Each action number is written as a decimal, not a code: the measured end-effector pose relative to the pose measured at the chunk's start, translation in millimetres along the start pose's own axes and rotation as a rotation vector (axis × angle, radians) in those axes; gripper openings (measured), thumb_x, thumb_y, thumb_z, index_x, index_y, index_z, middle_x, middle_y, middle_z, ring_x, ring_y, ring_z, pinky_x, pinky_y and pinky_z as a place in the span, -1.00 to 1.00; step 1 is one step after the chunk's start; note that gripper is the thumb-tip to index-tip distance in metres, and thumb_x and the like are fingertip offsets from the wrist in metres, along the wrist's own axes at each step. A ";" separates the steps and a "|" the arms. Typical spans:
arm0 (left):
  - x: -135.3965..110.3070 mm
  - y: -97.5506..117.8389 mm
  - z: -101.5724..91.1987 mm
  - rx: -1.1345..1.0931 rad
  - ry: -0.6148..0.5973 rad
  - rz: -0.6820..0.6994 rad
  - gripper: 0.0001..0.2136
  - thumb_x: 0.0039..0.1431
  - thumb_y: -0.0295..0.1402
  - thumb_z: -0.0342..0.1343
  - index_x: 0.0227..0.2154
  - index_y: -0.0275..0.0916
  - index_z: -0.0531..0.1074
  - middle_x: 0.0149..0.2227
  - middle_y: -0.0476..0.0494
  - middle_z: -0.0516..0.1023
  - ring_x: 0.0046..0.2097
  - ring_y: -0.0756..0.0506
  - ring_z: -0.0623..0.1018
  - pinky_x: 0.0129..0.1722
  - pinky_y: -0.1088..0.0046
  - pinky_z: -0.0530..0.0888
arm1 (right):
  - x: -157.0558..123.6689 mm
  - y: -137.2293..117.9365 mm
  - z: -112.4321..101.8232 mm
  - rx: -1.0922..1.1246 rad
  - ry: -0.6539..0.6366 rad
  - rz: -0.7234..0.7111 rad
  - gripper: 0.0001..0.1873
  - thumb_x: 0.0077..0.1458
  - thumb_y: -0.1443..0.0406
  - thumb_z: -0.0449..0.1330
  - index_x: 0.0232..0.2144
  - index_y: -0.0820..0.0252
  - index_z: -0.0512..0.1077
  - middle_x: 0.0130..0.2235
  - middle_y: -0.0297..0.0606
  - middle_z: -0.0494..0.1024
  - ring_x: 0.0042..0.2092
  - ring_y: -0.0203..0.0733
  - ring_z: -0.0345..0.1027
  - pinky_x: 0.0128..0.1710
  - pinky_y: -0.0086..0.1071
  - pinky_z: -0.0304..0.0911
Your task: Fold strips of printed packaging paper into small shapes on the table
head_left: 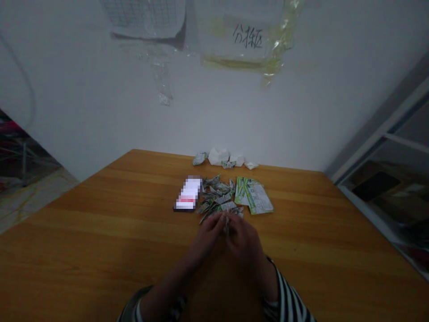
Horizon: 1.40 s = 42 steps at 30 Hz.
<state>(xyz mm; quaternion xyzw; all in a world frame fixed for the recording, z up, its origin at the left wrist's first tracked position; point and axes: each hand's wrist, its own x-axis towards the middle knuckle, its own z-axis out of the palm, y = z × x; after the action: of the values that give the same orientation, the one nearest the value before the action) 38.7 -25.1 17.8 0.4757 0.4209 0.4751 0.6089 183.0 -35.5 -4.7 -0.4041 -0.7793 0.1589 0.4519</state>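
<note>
My left hand (210, 231) and my right hand (244, 235) meet in front of me, low over the wooden table (134, 250). Between their fingertips they pinch a thin folded piece of printed paper (227, 226), held edge-on and mostly hidden by the fingers. Just beyond the hands lies a pile of folded and crumpled green-and-white printed papers (219, 194). Flat green-and-white printed sheets (258, 197) overlap each other to the right of the pile. I cannot tell whether the papers are leaflets or packets.
A phone (188, 194) with a lit, blurred screen lies left of the pile. Crumpled white tissues (218, 156) and small printed scraps (200, 158) sit at the back edge, near the wall (214, 107). A glass-fronted cabinet (385, 188) stands to the right.
</note>
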 end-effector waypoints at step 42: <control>-2.4 -2.0 -6.3 0.469 -0.096 0.263 -0.66 0.30 -0.20 -0.07 -0.05 -0.25 0.48 -0.09 -0.19 0.60 -0.08 -0.14 0.55 -0.06 0.39 0.44 | 10.8 3.1 -20.0 0.428 0.046 0.327 -0.73 0.25 0.21 0.04 -0.05 0.12 0.40 -0.27 -0.25 0.53 -0.24 -0.16 0.43 -0.24 -0.36 0.34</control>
<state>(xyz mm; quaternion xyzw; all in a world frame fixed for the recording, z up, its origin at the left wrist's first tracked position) 32.5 -26.5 14.8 0.6764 0.4245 0.4167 0.4343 198.3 -27.6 10.5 -0.4235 -0.6420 0.3815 0.5128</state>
